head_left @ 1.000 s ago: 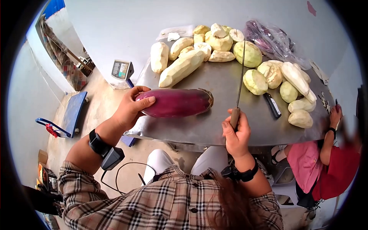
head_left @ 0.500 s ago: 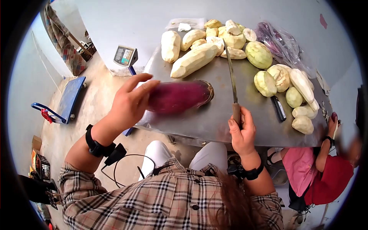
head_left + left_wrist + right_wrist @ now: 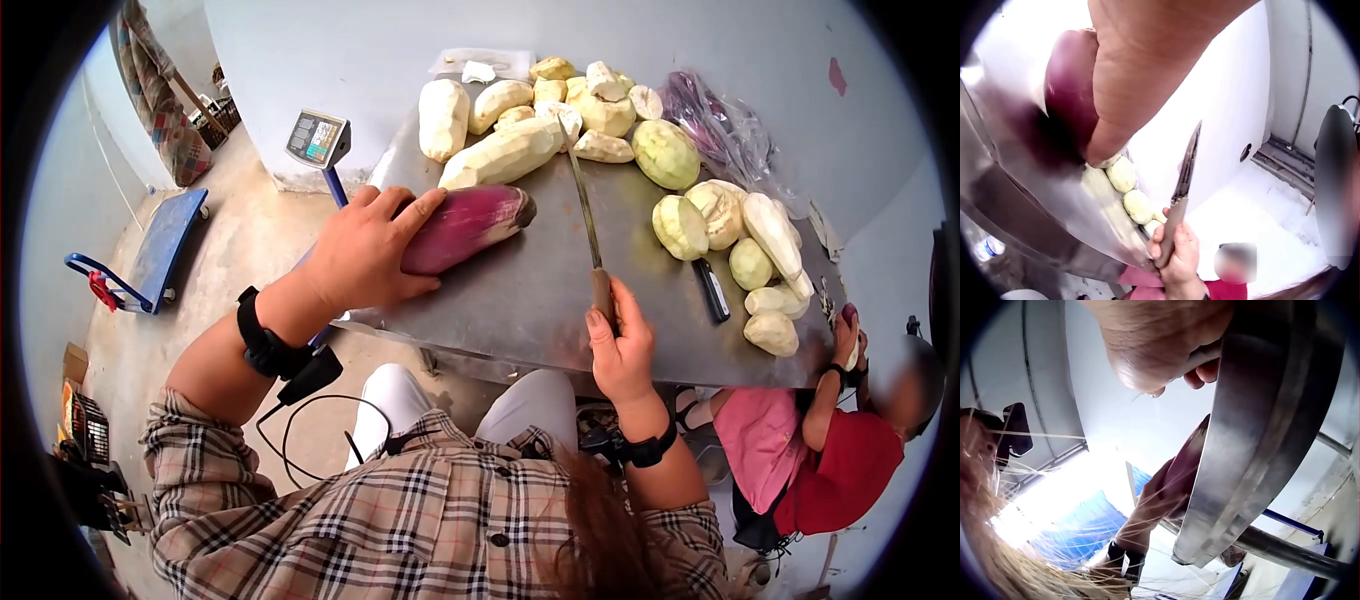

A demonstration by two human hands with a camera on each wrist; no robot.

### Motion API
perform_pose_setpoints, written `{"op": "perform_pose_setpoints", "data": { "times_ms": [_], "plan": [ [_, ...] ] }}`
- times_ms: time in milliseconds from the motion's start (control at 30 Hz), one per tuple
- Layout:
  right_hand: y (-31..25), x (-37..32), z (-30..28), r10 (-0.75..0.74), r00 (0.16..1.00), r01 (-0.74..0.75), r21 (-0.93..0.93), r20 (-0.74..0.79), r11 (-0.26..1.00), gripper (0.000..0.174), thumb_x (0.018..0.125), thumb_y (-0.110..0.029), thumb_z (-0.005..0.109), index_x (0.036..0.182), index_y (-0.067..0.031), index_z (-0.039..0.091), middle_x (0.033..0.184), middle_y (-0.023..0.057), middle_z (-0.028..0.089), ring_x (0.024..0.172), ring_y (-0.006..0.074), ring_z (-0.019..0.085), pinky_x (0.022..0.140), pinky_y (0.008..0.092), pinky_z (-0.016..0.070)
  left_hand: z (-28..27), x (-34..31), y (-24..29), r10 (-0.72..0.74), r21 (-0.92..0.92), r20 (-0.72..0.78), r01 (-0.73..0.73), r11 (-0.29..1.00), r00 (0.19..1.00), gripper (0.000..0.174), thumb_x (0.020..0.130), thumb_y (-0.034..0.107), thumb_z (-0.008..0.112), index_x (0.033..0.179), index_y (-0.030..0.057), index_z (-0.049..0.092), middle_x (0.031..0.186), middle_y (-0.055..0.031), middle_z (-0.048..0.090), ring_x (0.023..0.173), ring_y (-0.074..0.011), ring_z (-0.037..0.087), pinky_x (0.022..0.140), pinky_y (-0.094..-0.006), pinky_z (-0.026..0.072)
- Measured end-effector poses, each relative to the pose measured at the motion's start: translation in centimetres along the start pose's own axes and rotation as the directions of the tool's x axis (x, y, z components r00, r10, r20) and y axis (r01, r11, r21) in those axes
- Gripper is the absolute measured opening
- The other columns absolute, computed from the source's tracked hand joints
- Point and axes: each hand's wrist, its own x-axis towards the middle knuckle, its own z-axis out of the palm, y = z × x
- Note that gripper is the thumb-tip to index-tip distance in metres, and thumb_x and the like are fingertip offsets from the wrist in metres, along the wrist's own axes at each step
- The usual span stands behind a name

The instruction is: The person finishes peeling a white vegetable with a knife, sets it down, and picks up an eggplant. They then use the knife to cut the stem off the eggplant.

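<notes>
A purple eggplant (image 3: 468, 226) is over the near left part of the metal table (image 3: 500, 315), its stem end pointing to the upper right. My left hand (image 3: 368, 245) grips its left end from above, fingers on the far side and thumb on the near side. The left wrist view shows the eggplant's glossy skin (image 3: 1067, 87) beside the hand. My right hand (image 3: 624, 345) holds a long knife by its brown handle (image 3: 602, 292), the narrow blade slanting up and away, apart from the eggplant.
Several pale peeled vegetables (image 3: 505, 152) lie along the table's back and right side. A black-handled tool (image 3: 712, 290) lies near them. A clear plastic bag (image 3: 730, 135) is at the back right. A scale display (image 3: 318, 138) stands left. Another person (image 3: 850, 455) sits at the right.
My left hand has turned over the eggplant's end, and the eggplant now slants, showing a pale streaked patch near its stem. The knife blade has tilted leftward in my right hand.
</notes>
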Motion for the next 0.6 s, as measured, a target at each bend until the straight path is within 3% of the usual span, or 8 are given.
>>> {"op": "perform_pose_setpoints", "data": {
  "times_ms": [100,167,233,433,533,600],
  "plan": [
    [-0.8,0.4,-0.1,-0.115,0.992,0.120,-0.127,0.045,0.985,0.041,0.093,-0.020,0.063,0.126,0.0026,0.054,0.096,0.0185,0.066,0.078,0.0311,0.066,0.073,0.0359,0.0528,-0.6,-0.5,1.6,-0.176,-0.175,0.139,0.199,0.964,0.975,0.089,0.065,0.042,0.081,0.140,0.0072,0.046,0.114,-0.0172,0.060,0.099,-0.0369,0.058,0.088,-0.0424,0.0494],
    [-1.3,0.8,0.1,-0.228,0.969,0.243,-0.223,0.092,0.944,0.041,0.092,-0.018,0.063,0.126,0.0019,0.054,0.099,0.0194,0.066,0.079,0.0357,0.066,0.072,0.0381,0.0537,-0.9,-1.0,2.1,-0.109,-0.162,0.060,0.117,0.980,0.992,0.087,0.066,0.043,0.080,0.138,0.0062,0.047,0.111,-0.0181,0.061,0.097,-0.0374,0.059,0.087,-0.0426,0.0497],
    [-2.0,0.7,0.1,-0.188,0.974,0.218,-0.280,0.129,0.935,0.042,0.091,-0.018,0.064,0.127,0.0005,0.054,0.098,0.0184,0.066,0.078,0.0372,0.065,0.069,0.0401,0.0538,-1.2,-1.4,2.7,-0.078,-0.153,0.038,0.083,0.985,0.996,0.085,0.066,0.042,0.079,0.137,0.0050,0.049,0.109,-0.0184,0.061,0.094,-0.0372,0.060,0.085,-0.0425,0.0501],
    [-3.0,0.0,0.4,-0.131,0.971,0.204,-0.419,0.198,0.885,0.044,0.089,-0.019,0.065,0.128,-0.0004,0.054,0.089,0.0160,0.062,0.069,0.0352,0.063,0.060,0.0417,0.0522,-1.6,-1.6,2.7,-0.193,-0.214,0.132,0.218,0.952,0.972,0.077,0.073,0.044,0.074,0.135,0.0048,0.051,0.109,-0.0209,0.061,0.093,-0.0388,0.062,0.084,-0.0415,0.0517],
    [-3.2,0.2,0.5,-0.119,0.970,0.202,-0.435,0.212,0.877,0.045,0.088,-0.018,0.066,0.127,0.0006,0.054,0.088,0.0158,0.061,0.067,0.0349,0.062,0.058,0.0414,0.0522,0.4,-2.2,1.7,-0.188,-0.338,-0.001,0.176,0.924,0.982,0.079,0.074,0.042,0.074,0.139,0.0063,0.047,0.119,-0.0247,0.057,0.098,-0.0420,0.061,0.089,-0.0425,0.0506],
    [-3.3,0.4,0.6,-0.106,0.970,0.195,-0.445,0.217,0.874,0.045,0.087,-0.018,0.066,0.127,0.0011,0.054,0.088,0.0159,0.061,0.067,0.0350,0.062,0.058,0.0413,0.0524,0.3,-2.1,2.4,-0.177,-0.354,-0.004,0.164,0.921,0.984,0.083,0.071,0.038,0.077,0.141,0.0076,0.044,0.126,-0.0258,0.054,0.104,-0.0430,0.060,0.092,-0.0429,0.0495]
  ]
}}
